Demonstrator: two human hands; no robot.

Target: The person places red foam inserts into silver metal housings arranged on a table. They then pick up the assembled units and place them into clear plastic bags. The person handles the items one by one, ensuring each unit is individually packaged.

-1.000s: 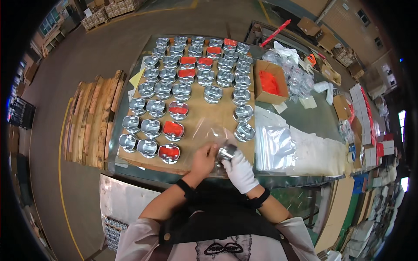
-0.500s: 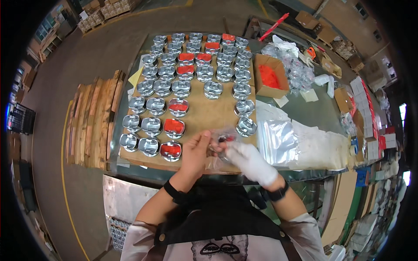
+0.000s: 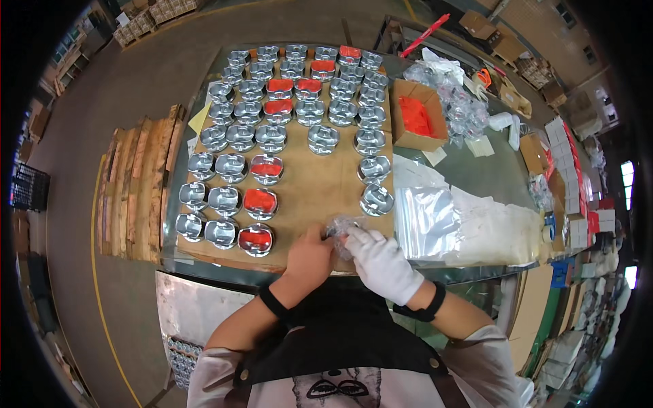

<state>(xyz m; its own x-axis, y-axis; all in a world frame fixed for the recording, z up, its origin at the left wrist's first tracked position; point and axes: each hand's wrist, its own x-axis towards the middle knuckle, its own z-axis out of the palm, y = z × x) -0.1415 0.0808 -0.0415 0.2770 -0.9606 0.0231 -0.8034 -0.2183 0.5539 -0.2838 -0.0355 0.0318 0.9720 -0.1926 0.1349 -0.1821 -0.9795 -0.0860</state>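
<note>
At the near edge of the cardboard sheet (image 3: pixel 313 194), both hands are closed on a crumpled clear plastic bag (image 3: pixel 345 226). A dark metallic thing shows through it, too covered to name. My left hand (image 3: pixel 309 257), bare, grips the bag's left side. White-gloved, my right hand (image 3: pixel 384 262) presses its fingers on the right side. Rows of silver pistons (image 3: pixel 221 233) stand on the cardboard. Several carry red pieces, such as the piston with a red piece (image 3: pixel 256 240) just left of my left hand. Another piston (image 3: pixel 377 200) stands beyond my right hand.
Right of the pistons are an open cardboard box (image 3: pixel 418 139) with red pieces inside, a heap of clear wrapped things (image 3: pixel 457 112) and a stack of flat clear bags (image 3: pixel 425 224). A wooden pallet (image 3: pixel 139 190) lies on the floor at left.
The plastic bag, looser before, is now bunched more tightly between my hands. My gloved fingers have moved to lie over its right side. The whole view has shifted slightly.
</note>
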